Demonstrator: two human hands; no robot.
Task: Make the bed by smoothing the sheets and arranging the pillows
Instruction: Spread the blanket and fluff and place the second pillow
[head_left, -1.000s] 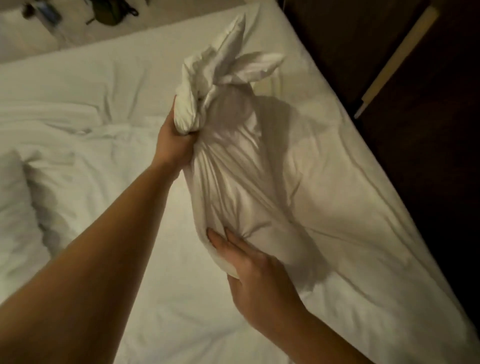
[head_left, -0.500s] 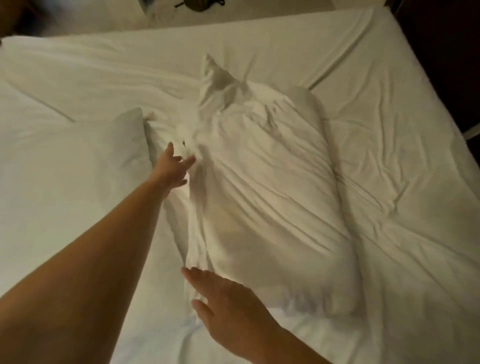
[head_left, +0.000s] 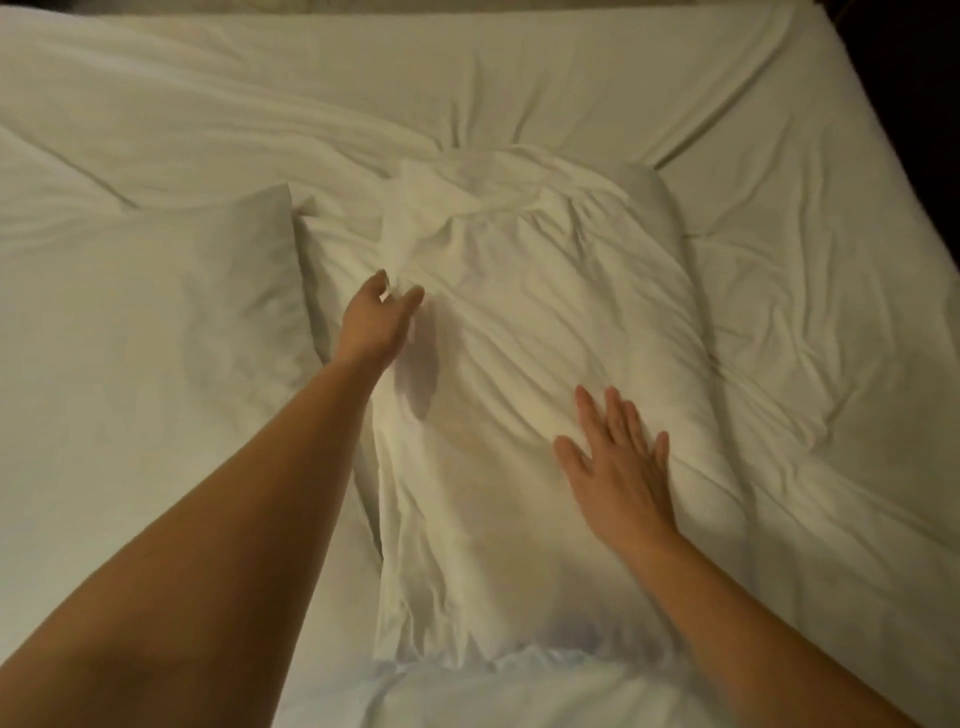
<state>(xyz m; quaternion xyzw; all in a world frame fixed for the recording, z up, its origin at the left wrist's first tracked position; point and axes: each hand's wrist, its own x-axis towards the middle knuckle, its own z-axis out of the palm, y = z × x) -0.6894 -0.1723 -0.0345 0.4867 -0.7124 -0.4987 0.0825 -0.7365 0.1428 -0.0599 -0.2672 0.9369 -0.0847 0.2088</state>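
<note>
1. Pillow (head_left: 519, 364) in a creased white pillowcase (head_left: 457, 545), seen from the head view, lying flat near the middle of the bed (head_left: 857, 78), long side running away from the camera.
2. Loose end of the pillowcase bunched into a twisted fold (head_left: 410, 218) at the far left corner of that pillow.
3. Left hand (head_left: 371, 327) stretched out to the far left part of the pillow, just below the twisted fold; fingers (head_left: 410, 301) relaxed and slightly curved, thumb apart from them, grasping nothing; contact with the cloth impossible to tell.
4. Right hand (head_left: 618, 467) laid palm down on the near right part of the pillow; fingers (head_left: 615, 415) straight and spread, released, flat on the pillowcase.
5. Left forearm (head_left: 208, 545) bare, entering from the lower left corner; right forearm (head_left: 753, 623) bare, entering from the lower right.
6. Second pillow (head_left: 156, 338), smoother, lying just beside the first on its left, the two edges touching or nearly so.
7. Fitted sheet (head_left: 810, 332) white and heavily wrinkled to the right of the pillow and beyond it, with long creases running toward the far right corner.
8. Dark floor (head_left: 930, 130) past the right edge of the bed, details too dim to make out.
</note>
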